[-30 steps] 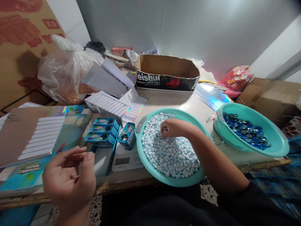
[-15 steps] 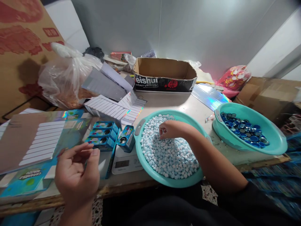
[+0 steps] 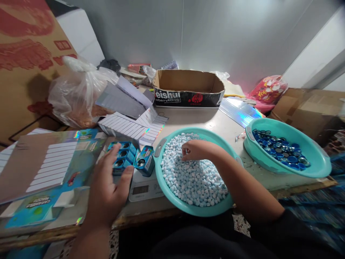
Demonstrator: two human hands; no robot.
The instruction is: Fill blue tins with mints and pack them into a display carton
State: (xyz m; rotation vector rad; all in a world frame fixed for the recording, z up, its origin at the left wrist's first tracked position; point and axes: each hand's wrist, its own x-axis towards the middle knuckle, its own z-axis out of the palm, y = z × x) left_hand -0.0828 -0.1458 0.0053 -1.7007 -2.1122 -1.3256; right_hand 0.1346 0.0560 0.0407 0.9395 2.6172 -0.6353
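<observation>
My right hand [image 3: 196, 149] is at the pale blue and white candies [image 3: 185, 183] in a turquoise bowl [image 3: 201, 211]. Its fingers are curled together against the heap; whatever lies between them is hidden. My left hand [image 3: 109, 183] hovers palm down, fingers apart and empty, over the near side of several small blue boxes [image 3: 126, 153] with round openings on top, partly covering them. One more blue box [image 3: 145, 161] stands upright on a white digital scale [image 3: 151, 190], between that group and the bowl.
A second turquoise bowl [image 3: 269, 164] on the right holds blue and silver round caps [image 3: 283, 151]. Behind stands an open black carton [image 3: 188, 100]. Flat printed card sheets [image 3: 51, 169] lie left, near a tied plastic bag [image 3: 81, 93]. The table edge [image 3: 145, 217] runs in front.
My left hand has moved right and forward to the blue boxes, its fingers spreading and turning palm down. My right hand stays at the candies, almost unmoved.
</observation>
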